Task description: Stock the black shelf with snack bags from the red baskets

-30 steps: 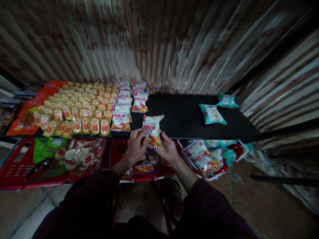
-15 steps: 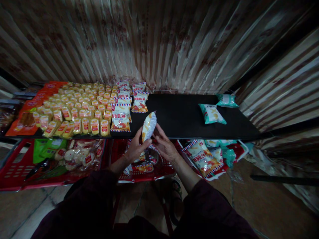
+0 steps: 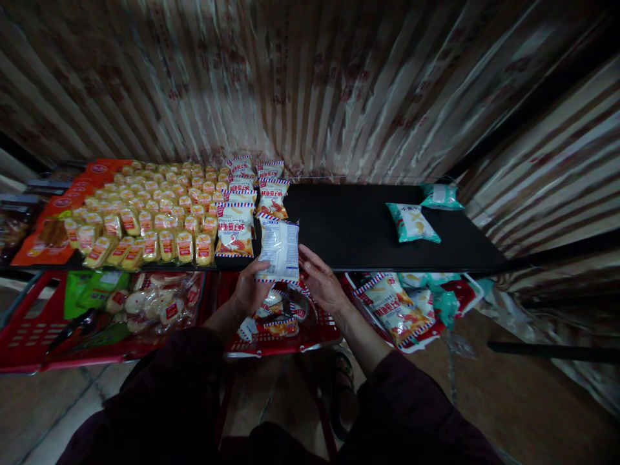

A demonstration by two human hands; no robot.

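Observation:
My left hand (image 3: 248, 292) grips a snack packet (image 3: 279, 250) by its lower left corner, holding it up with the pale printed back facing me, just in front of the black shelf (image 3: 368, 226). To the packet's right, my right hand (image 3: 320, 284) is open with fingers stretched toward the packet's right edge; whether it touches, I cannot tell. Matching red, white and blue snack packets (image 3: 235, 227) lie in rows on the shelf just beyond my left hand.
Many small yellow packets (image 3: 145, 213) cover the shelf's left part, with orange packs (image 3: 58, 213) further left. Two teal packets (image 3: 411, 221) lie at the right. Red baskets (image 3: 33, 336) of goods and a bag of packets (image 3: 397, 310) stand below. Striped curtain behind.
The packet was held front-up by both hands, then turned edge-on, and now shows its back. My right hand has let go and opened; my left hand keeps the hold.

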